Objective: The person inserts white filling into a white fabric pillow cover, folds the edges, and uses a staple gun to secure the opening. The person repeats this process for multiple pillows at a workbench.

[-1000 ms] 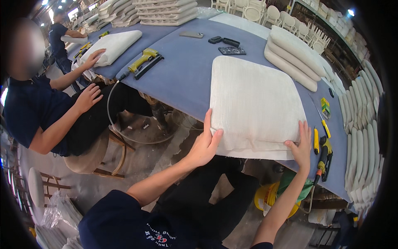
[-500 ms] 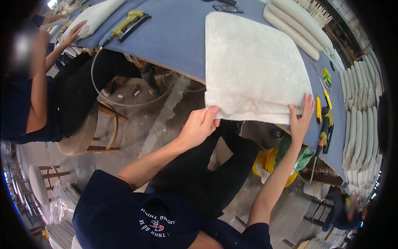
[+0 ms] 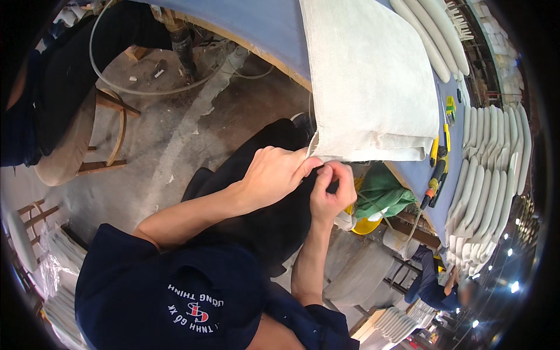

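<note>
A piece of off-white woven fabric [image 3: 373, 76], seemingly a seat or cushion cover, lies over the near edge of the blue-topped table [image 3: 259, 23]. Its near border is folded, with a slightly frayed edge. At the near left corner my left hand [image 3: 271, 178] pinches the fabric between thumb and fingers. Right beside it, just below the fabric's edge, my right hand [image 3: 332, 195] is closed in a pinch. Whatever is between those fingertips is too small to make out.
Yellow-handled tools [image 3: 434, 151] and an air-driven tool with a hose [image 3: 433, 186] lie to the right. Pale cushions [image 3: 429, 35] lie at the far right, and stacked pale panels [image 3: 484, 175] stand beyond the table. A yellow bucket [image 3: 366, 224] with green cloth [image 3: 382, 192] sits below.
My right hand has left the fabric's right corner and come to the left corner, beside my left hand. The view has shifted, and the fabric's left corner now hangs past the table edge.
</note>
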`<state>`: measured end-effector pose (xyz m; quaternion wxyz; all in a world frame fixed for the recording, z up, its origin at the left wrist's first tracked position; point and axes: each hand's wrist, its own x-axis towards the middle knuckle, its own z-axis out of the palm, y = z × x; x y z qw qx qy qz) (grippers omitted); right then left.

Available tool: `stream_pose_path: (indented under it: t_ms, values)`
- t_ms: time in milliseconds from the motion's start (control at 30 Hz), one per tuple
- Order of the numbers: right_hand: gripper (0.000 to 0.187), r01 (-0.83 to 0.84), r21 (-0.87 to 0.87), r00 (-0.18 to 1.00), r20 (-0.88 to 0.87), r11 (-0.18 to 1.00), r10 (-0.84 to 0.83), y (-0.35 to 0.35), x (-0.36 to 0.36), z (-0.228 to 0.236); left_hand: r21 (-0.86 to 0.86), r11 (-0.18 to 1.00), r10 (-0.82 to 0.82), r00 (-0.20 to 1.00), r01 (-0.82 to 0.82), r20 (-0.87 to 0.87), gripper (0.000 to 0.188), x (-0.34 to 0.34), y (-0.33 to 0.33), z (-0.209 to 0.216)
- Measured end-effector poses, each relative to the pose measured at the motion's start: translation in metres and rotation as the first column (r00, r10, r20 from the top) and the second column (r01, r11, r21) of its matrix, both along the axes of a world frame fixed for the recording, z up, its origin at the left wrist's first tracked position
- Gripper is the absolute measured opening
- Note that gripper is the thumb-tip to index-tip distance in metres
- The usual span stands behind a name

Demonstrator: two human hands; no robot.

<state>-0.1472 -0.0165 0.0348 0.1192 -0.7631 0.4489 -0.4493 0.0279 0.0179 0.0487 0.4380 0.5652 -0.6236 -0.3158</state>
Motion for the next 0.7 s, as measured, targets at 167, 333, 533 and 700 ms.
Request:
stream_pose_path:
  t_ms: [167, 333, 533, 700]
  values:
    - [0.008, 0.040, 0.222, 0.996, 0.071, 0.974, -0.057, -0.009, 0.013, 0.011, -0.081, 0.996, -0.015, 0.984, 0.030, 0.176, 0.027, 0.014, -0.004, -0.006]
    - [0.018, 0.032, 0.199, 0.995, 0.090, 0.979, -0.051, -0.020, 0.006, 0.023, -0.071, 0.995, -0.052, 0.975, 0.069, 0.217, 0.028, 0.017, -0.005, 0.009]
    - [0.016, -0.113, 0.270, 0.973, 0.223, 0.956, 0.052, -0.014, 0.020, 0.039, -0.113, 0.992, -0.022, 0.978, 0.046, 0.207, 0.022, 0.015, -0.002, 0.006]
    - [0.021, -0.167, 0.248, 0.981, 0.142, 0.954, 0.134, -0.009, 0.033, 0.050, -0.090, 0.993, -0.058, 0.975, 0.079, 0.214, 0.017, 0.018, 0.000, 0.010]
